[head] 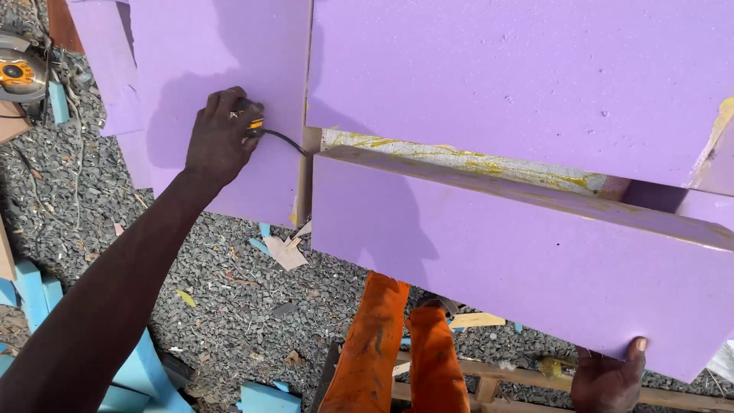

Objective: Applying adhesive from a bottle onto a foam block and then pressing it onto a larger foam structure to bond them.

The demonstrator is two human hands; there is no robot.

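Note:
My left hand [219, 138] presses a small orange-and-black tape measure [252, 122] against an upright purple foam panel [229, 69]. Its dark blade [287, 141] runs right toward the gap between panels. My right hand [609, 377] grips the bottom edge of a long purple foam board [497, 260] that tilts outward at the front. Above it stands another wide purple foam panel [520, 76]. A strip smeared with yellow glue [474, 162] shows in the slot between the two.
Grey gravel [229, 298] covers the ground, littered with blue foam offcuts [138, 375] and wood scraps [284, 251]. A circular saw [21, 73] lies at top left. My orange trouser legs [397, 352] and a wooden frame [497, 375] are below.

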